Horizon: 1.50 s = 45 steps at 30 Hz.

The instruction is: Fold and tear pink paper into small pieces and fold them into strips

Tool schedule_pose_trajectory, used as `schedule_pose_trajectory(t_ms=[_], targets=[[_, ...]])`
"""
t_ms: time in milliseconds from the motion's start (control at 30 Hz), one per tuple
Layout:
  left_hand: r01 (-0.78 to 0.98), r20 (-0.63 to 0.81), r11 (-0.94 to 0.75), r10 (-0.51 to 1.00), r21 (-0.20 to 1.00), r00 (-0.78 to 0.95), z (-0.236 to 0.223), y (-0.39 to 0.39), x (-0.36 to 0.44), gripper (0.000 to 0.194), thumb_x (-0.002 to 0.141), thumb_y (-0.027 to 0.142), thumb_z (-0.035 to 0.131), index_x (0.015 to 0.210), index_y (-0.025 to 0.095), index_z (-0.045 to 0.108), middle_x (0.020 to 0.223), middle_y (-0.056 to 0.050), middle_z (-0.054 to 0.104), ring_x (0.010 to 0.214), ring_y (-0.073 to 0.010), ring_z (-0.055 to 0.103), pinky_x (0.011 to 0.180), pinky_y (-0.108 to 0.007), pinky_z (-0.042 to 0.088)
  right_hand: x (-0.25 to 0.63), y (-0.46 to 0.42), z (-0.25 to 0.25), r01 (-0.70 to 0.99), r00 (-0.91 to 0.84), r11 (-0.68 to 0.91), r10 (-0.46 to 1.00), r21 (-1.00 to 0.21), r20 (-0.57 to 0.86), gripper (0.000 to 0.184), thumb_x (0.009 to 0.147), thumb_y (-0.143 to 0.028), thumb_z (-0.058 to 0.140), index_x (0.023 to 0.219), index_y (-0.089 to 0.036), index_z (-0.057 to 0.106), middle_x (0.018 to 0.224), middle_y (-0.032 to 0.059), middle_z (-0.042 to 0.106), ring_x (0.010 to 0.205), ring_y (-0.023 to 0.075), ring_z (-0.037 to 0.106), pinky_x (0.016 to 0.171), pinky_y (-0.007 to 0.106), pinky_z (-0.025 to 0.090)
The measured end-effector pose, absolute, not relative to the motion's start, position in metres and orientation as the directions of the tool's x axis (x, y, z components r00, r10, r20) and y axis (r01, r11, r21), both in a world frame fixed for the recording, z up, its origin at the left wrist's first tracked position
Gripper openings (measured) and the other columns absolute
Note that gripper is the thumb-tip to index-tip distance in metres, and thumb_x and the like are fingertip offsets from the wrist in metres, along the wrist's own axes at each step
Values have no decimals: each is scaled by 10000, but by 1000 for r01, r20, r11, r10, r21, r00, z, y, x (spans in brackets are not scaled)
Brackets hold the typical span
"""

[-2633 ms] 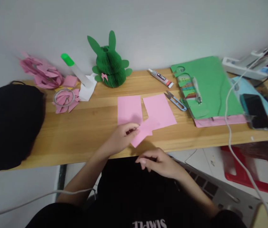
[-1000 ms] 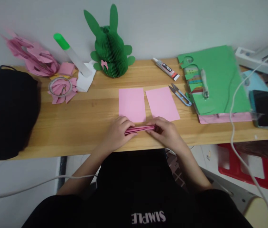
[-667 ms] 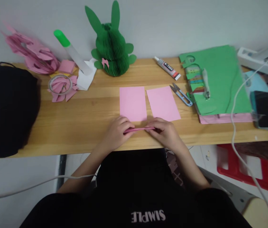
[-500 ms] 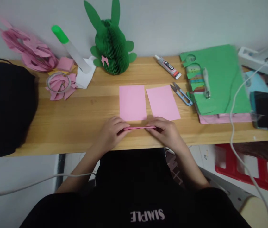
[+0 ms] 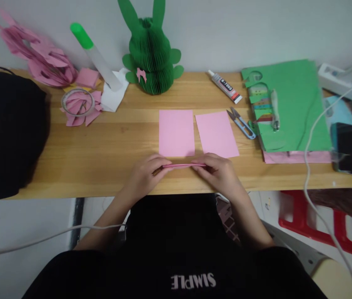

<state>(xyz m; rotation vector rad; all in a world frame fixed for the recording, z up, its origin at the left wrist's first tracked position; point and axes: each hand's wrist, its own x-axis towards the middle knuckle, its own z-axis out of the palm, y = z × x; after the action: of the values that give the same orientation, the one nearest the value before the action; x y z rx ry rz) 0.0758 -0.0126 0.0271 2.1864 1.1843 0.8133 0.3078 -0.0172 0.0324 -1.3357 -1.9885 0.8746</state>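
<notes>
Two hands are accounted for, both engaged on one item. Left hand: the left end of a pink paper stack is pinched between thumb and fingers. Right hand: the right end is pinched likewise. Each grip is almost fully closed, only the paper's thickness being held. The stack is presented edge-on near the middle of the surface's near edge; whether the surface is touched by it cannot be told. Change noted: a second ago the layers were seen spread apart; now only a slim line is shown. By judgement, the pieces have been brought more evenly together and can be handled as one. Layer count: not determinable. Left sheet and right sheet, both pink: laid flat just beyond the hands, apart. Snips: placed just beside the right sheet. Glue tube: laid near the far edge.
</notes>
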Motion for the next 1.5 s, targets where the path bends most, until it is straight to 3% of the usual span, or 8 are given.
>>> schedule_pose_trajectory(t_ms=[200, 433, 600, 767, 933, 1133, 1500], targets=[[586, 275, -536, 834, 607, 479, 29, -15, 77, 153, 921, 224, 522, 916, 157, 660, 860, -59, 699, 782, -158, 646, 701, -292, 530, 307, -16, 29, 564, -356, 330, 924, -757, 138, 162, 867, -176, 561, 879, -162, 722, 817, 70, 706, 748, 163, 650, 657, 291, 509], [593, 388, -665, 746, 453, 541, 29, -8, 78, 182, 915, 209, 528, 839, 156, 685, 797, -55, 706, 768, -183, 614, 696, -340, 501, 308, -14, 34, 670, -377, 384, 913, -636, 154, 124, 823, -239, 642, 907, -234, 733, 893, 47, 734, 830, 219, 597, 758, 381, 466], [606, 398, -678, 735, 415, 549, 29, -7, 76, 146, 899, 200, 554, 840, 179, 685, 795, -42, 698, 764, -191, 600, 675, -352, 457, 297, -14, 42, 610, -393, 412, 899, -677, 193, 161, 839, -244, 630, 971, -224, 720, 901, 48, 729, 866, 215, 598, 782, 376, 450], [611, 387, -665, 747, 430, 541, 29, -9, 77, 150, 912, 221, 541, 886, 200, 687, 834, -33, 708, 806, -193, 606, 698, -354, 442, 291, -13, 38, 587, -384, 409, 900, -699, 204, 133, 858, -228, 597, 880, -239, 728, 802, 29, 724, 798, 195, 608, 740, 357, 446], [579, 372, -638, 768, 508, 521, 33, -7, 87, 133, 898, 245, 574, 873, 186, 690, 838, -28, 722, 795, -174, 605, 741, -342, 447, 291, -13, 36, 592, -384, 435, 892, -679, 238, 110, 853, -222, 604, 847, -219, 714, 811, 37, 720, 800, 195, 612, 738, 350, 449], [571, 333, -640, 763, 515, 554, 32, -7, 97, 183, 919, 206, 512, 845, 180, 676, 814, -32, 697, 794, -173, 574, 759, -339, 448, 289, -11, 37, 614, -410, 442, 887, -654, 214, 94, 857, -216, 592, 825, -208, 680, 799, 44, 704, 788, 193, 599, 727, 342, 435], [476, 459, -727, 684, 496, 567, 65, -1, 93, 96, 858, 115, 556, 819, 174, 622, 760, -29, 706, 730, -164, 583, 682, -322, 478, 298, -12, 69, 604, -488, 656, 753, -452, 441, 87, 878, -177, 558, 848, -188, 639, 794, 45, 717, 772, 186, 623, 734, 352, 428]])
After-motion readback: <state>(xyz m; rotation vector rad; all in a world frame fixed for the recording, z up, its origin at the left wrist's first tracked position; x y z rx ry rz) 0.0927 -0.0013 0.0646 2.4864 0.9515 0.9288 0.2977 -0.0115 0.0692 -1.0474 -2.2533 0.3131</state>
